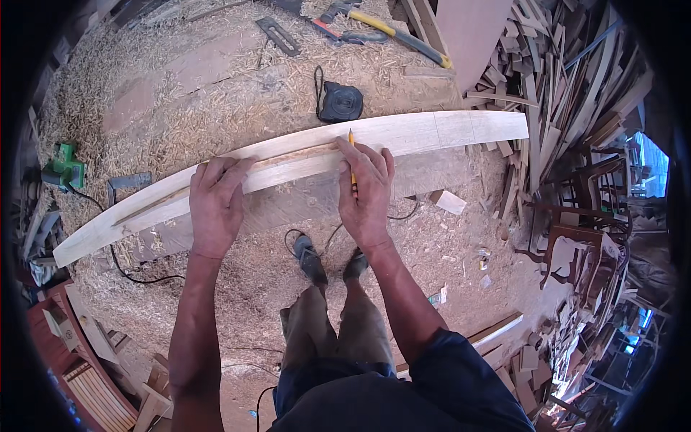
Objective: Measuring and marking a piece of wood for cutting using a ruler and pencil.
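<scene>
A long, pale wooden board point(410, 132), curved in this view, spans the workbench in front of me. Along its left and middle stretch runs a narrow brownish recess or rough strip, and faint pencil lines cross its right part. My left hand point(217, 202) grips the board left of centre, fingers over the top and thumb toward the near side. In my right hand point(367, 189) is a yellow pencil point(353, 174), its point directed away from me over the board. The right fingertips rest on the wood. Just beyond the board lies a black tape measure point(341, 102) with a wrist loop.
A hammer point(378, 26), a slotted metal plate point(278, 36) and wood shavings point(162, 81) lie on the bench. At left are a green corded power tool point(67, 166) and a metal square point(129, 182). Wood scraps point(561, 102) and wooden chairs point(577, 237) crowd the right.
</scene>
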The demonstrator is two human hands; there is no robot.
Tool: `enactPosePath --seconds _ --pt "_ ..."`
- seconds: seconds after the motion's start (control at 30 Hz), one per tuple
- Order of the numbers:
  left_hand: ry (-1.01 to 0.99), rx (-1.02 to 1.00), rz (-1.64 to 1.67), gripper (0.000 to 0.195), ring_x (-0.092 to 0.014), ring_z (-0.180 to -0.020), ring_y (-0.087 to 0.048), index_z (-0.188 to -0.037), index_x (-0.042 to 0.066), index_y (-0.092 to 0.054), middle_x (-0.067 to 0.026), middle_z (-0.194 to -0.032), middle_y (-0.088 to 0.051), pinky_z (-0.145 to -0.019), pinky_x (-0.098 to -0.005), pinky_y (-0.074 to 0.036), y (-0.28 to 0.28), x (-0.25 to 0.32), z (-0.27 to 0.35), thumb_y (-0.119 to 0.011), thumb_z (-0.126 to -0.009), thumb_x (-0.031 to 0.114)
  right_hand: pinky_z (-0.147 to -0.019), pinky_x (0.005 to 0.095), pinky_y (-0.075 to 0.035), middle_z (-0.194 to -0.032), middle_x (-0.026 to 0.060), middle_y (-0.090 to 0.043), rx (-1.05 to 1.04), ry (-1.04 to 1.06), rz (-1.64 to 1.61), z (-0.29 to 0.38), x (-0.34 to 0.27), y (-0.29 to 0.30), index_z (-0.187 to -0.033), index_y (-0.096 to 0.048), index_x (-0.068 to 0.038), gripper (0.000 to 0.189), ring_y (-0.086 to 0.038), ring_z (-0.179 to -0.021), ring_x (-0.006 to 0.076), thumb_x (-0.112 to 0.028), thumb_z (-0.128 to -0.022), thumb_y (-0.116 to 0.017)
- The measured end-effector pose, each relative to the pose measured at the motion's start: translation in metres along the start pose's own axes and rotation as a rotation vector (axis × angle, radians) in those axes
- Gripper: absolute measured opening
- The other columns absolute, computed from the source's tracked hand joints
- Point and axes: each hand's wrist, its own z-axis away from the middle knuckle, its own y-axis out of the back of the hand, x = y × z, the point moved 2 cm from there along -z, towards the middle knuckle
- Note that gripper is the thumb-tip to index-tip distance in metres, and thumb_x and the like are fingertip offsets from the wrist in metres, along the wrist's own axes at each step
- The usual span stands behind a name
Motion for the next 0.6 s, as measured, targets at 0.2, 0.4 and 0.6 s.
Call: enactPosePath --seconds 0.2,0.4,0.6 --pt "0.010 0.011 -0.009 0.050 -0.037 -0.109 -0.066 -0.138 0.010 -0.085 -0.0119 -0.121 -0.074 -0.101 -0.0502 -0.053 -0.0027 0.0007 0.0012 -0.072 -0.093 -0.008 -0.137 0.0616 -0.030 -0.141 0.0099 -0.080 0.009 -0.005 0.008 0.0019 0.0000 0.0006 -0.156 -0.073 -0.013 0.048 -0.067 -0.143 0.0326 -0.002 -0.110 -0.068" --pt "0.001 0.002 -0.022 0.048 -0.038 -0.110 -0.067 -0.138 0.009 -0.084 -0.0126 -0.123 -0.074 -0.101 -0.0506 -0.054 -0.0027 -0.0007 0.0019 -0.072 -0.095 -0.007 -0.140 0.0641 -0.025 -0.146 0.0078 -0.079 -0.012 -0.008 -0.015 0.0024 0.0014 0.0006 -0.161 -0.068 -0.014 0.058 -0.065 -0.148 0.0314 0.002 -0.105 -0.068" --pt "0.002 -0.001 -0.020 0.049 -0.037 -0.110 -0.066 -0.138 0.010 -0.085 -0.0117 -0.122 -0.074 -0.102 -0.0508 -0.054 -0.0034 -0.0010 0.0018 -0.074 -0.093 -0.007 -0.139 0.0642 -0.026 -0.146 0.0073 -0.080 0.004 0.007 -0.026 0.0039 0.0030 0.0008 -0.160 -0.068 -0.014 0.057 -0.066 -0.147 0.0313 0.002 -0.106 -0.069"
